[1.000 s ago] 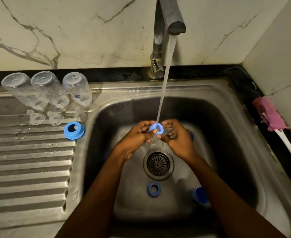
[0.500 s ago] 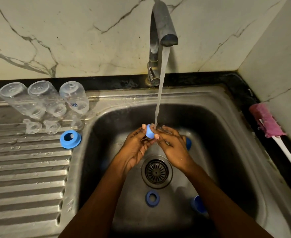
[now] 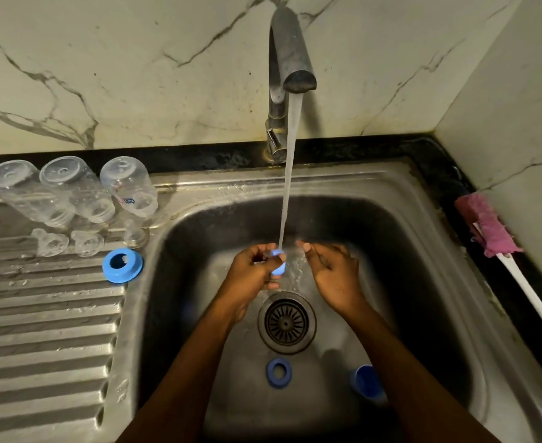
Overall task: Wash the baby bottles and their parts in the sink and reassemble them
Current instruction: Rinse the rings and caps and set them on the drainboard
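One sink (image 3: 423,251) caught the stream from one tap (image 3: 290,59). Three bottles (image 3: 74,190) lay on the drainboard (image 3: 39,330), with three teats (image 3: 87,243) before them. Three blue rings showed: the first ring (image 3: 122,266) by the teats, the second ring (image 3: 278,372) near the drain (image 3: 287,322), and the third ring (image 3: 278,266), blurred by water, pinched in the left hand (image 3: 250,273). The right hand (image 3: 333,276) hung open beside it. One blue cap (image 3: 367,383) lay half hidden behind that arm (image 3: 423,378).

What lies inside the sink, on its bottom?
A drain strainer, a blue ring and a blue cap. The right forearm partly covers the cap; anything under the arms is hidden.
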